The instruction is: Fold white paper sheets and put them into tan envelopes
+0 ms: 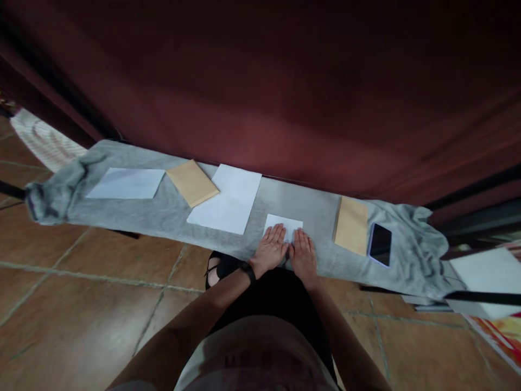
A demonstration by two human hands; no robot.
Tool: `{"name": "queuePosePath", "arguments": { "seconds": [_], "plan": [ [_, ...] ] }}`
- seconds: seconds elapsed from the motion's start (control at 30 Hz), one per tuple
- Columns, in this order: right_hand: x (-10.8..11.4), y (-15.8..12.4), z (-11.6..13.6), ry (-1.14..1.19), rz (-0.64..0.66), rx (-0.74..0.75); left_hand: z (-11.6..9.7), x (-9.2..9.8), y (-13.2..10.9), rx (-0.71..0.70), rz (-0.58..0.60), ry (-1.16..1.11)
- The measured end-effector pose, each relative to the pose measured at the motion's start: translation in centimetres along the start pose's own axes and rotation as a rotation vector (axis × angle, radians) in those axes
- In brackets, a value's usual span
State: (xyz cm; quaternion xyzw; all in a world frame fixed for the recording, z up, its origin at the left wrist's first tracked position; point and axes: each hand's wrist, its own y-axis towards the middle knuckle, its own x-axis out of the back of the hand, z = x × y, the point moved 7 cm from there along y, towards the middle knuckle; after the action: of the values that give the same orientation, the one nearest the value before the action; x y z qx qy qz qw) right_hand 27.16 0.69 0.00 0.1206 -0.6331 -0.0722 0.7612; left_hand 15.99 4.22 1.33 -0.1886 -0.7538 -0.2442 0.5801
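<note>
1. Lying flat on the small white paper (281, 220), the left hand (269, 248) and right hand (303, 252) had straight fingers, thumbs nearly meeting.
2. That paper lay toward the near edge of the surface (307, 201), right of its middle.
3. One brown packet (191, 183) overlapped a large white sheet (236, 203); another brown packet (352, 227) lay toward the right end, beside a phone (381, 244).
4. Whether either packet held anything, I could not tell.

Two bare forearms, the left forearm (199, 320) and the right forearm (336, 331), reach forward from the body and converge. The bare left hand (271, 247), a narrow black band (248, 272) around its wrist, and the bare right hand (303, 252) lie flat side by side, palms down, fingers extended and pointing forward, thumbs close together.
</note>
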Motion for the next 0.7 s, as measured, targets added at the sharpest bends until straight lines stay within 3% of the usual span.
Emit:
{"name": "queuePosePath", "arguments": {
  "seconds": [0.17, 0.4, 0.57, 0.7],
  "plan": [
    [0.4, 0.1, 0.1, -0.006, -0.001, -0.022, 0.7, -0.9, 2.2, 0.024, 0.009, 0.01],
    [0.2, 2.3, 0.9, 0.048, 0.047, -0.16, 3.9, -0.9, 2.2, 0.089, -0.049, 0.043],
    [-1.1, 5.3, 3.8, 0.155, 0.115, -0.053, 4.0, -1.3, 2.2, 0.078, -0.014, 0.062],
    [-1.7, 5.4, 3.5, 0.12, 0.074, -0.057, 4.1, -1.5, 2.3, 0.103, 0.019, 0.063]
  ]
}}
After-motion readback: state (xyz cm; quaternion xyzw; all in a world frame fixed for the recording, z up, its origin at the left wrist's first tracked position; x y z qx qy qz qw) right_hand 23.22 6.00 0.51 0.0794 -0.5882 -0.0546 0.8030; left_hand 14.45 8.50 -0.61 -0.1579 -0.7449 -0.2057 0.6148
